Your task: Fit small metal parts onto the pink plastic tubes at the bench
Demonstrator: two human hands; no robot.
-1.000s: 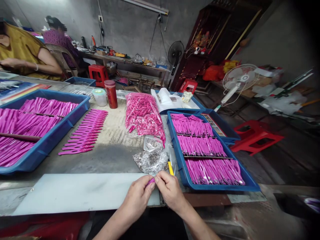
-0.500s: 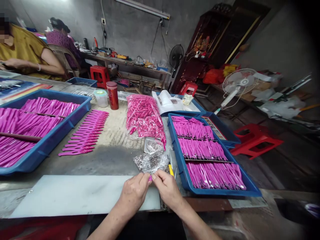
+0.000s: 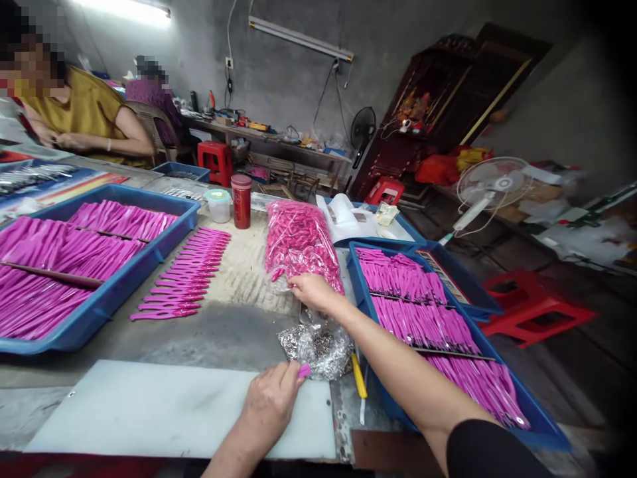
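Note:
My left hand (image 3: pixel 269 398) is closed over the white board, pinching a magenta strip (image 3: pixel 304 370) whose short end sticks out past the thumb; the rest is hidden in the hand. My right hand (image 3: pixel 314 292) reaches forward to the near edge of a clear plastic bag (image 3: pixel 303 232) full of small pink pieces. Its fingers are drawn together at the bag's mouth, and what they grip is hidden. A loose pink piece (image 3: pixel 277 273) lies just left of the fingertips. Between the hands sits an open clear bag (image 3: pixel 326 348) of small metal parts.
Blue trays of magenta strips stand left (image 3: pixel 64 342) and right (image 3: pixel 365 325). A row of magenta strips with red ends (image 3: pixel 182 279) lies by the left tray. A yellow-handled tool (image 3: pixel 358 376), red tumbler (image 3: pixel 241 202) and lidded tub (image 3: pixel 219 206) are on the table. A co-worker (image 3: pixel 89 119) sits far left.
My right hand has left my left hand and moved forward to the bag of pink pieces. My left hand stays over the board with the magenta strip. The view has shifted slightly.

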